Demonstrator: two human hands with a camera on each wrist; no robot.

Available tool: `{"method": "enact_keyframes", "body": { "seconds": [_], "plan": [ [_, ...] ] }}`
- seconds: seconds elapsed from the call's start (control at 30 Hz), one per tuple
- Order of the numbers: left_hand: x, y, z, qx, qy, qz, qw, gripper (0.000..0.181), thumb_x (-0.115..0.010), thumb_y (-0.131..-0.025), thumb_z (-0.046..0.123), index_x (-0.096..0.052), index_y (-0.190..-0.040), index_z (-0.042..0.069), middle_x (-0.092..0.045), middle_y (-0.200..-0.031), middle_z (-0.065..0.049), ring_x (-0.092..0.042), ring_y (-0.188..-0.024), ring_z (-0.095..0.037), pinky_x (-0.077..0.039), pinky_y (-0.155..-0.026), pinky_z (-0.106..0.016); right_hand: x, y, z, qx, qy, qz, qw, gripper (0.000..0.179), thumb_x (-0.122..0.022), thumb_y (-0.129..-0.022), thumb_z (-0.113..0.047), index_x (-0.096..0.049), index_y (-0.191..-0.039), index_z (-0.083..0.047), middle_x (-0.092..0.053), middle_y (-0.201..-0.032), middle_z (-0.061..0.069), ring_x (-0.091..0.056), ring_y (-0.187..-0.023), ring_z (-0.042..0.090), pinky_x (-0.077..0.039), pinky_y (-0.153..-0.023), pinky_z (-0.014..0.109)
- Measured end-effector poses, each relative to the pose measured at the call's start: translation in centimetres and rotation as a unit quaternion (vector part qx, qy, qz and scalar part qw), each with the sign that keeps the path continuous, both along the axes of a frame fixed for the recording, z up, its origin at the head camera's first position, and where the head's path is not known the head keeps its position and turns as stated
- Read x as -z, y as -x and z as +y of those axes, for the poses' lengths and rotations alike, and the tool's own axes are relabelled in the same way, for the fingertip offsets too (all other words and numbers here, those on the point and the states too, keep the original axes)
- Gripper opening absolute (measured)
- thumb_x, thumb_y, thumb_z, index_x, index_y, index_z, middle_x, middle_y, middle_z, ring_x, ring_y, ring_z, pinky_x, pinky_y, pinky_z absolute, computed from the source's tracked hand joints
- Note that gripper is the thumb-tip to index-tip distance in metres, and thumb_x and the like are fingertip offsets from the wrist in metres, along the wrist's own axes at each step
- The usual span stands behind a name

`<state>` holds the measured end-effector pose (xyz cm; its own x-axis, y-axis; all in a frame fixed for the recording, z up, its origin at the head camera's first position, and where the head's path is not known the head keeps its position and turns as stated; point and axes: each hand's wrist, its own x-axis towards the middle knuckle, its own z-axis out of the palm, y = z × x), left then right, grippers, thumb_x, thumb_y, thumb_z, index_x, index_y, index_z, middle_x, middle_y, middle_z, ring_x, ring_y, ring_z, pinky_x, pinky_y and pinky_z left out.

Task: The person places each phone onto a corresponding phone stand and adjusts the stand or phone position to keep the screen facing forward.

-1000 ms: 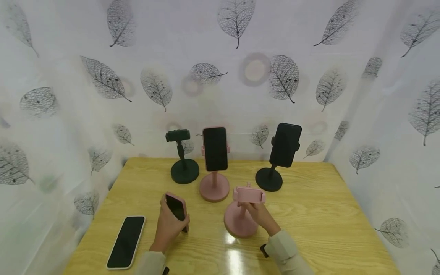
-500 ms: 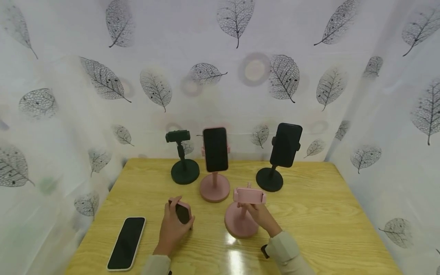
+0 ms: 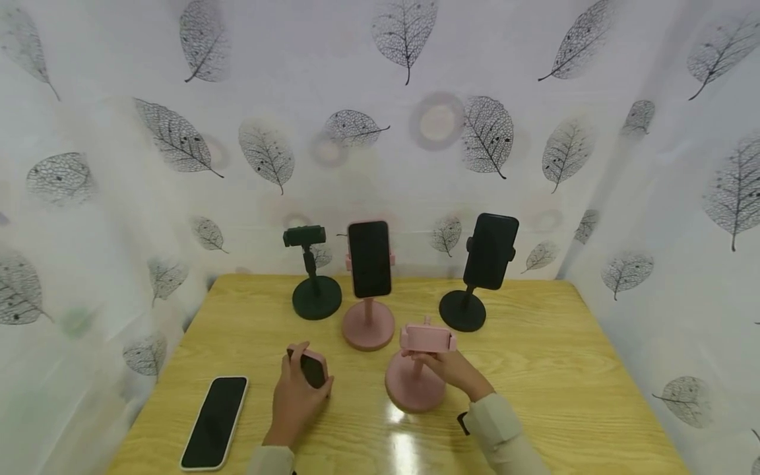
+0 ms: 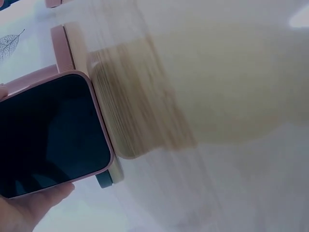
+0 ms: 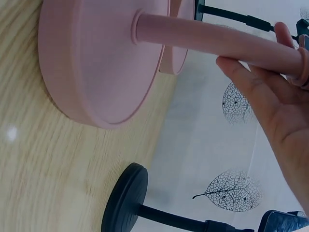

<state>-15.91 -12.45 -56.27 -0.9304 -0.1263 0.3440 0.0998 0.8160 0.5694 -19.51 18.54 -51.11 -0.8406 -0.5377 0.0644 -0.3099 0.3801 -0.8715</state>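
Observation:
My left hand (image 3: 293, 402) holds a phone in a pink case (image 3: 316, 371) up on its edge, fingers over the top and thumb at the near side. The left wrist view shows its dark screen (image 4: 53, 135), with the phone's lower end right at the tabletop. With its thumb and fingers, my right hand (image 3: 456, 373) grips the stem of a pink phone stand (image 3: 410, 392), just beneath its holder (image 3: 427, 338), which has no phone in it. That stand's round base (image 5: 111, 63) rests on the table in the right wrist view.
Behind stand a black phone stand without a phone (image 3: 316, 298), a pink stand (image 3: 368, 326) bearing a phone (image 3: 369, 260), and another black stand (image 3: 462, 311) bearing a phone (image 3: 491, 251). A white-edged phone (image 3: 215, 422) lies left. Leaf-printed curtain (image 3: 380, 178) surrounds the wooden table (image 3: 534, 369).
My left hand has shifted slightly right with the pink-cased phone, its fingers now over the phone's top edge. The right hand stays on the pink stand's stem.

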Motion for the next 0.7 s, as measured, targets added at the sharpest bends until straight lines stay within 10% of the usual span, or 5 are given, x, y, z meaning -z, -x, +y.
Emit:
{"method": "enact_keyframes", "body": {
  "seconds": [0.23,0.7],
  "plan": [
    [0.2,0.4,0.1,-0.004,0.010,0.008,0.9999,0.092,-0.085,-0.063,0.028,-0.028,-0.135,0.023,-0.048,-0.109,-0.024,-0.062,-0.071,-0.037,-0.053,-0.059,-0.046,0.3,0.5,0.1,-0.008,0.022,-0.027,0.9994,0.031,-0.047,-0.098,-0.021,-0.056,-0.117,0.002,-0.065,-0.110,0.018,-0.062,-0.101,0.020,-0.048,-0.090,0.026],
    [0.2,0.6,0.1,0.003,0.008,0.034,0.9994,0.089,-0.085,-0.063,0.028,-0.031,-0.134,0.025,-0.050,-0.102,-0.022,-0.061,-0.065,-0.033,-0.052,-0.057,-0.045,3.3,-0.7,-2.7,0.087,0.138,0.095,0.9820,0.009,-0.042,-0.096,0.005,-0.048,-0.091,0.009,-0.050,-0.074,0.023,-0.050,-0.062,0.019,-0.046,-0.057,0.034]
  ]
}}
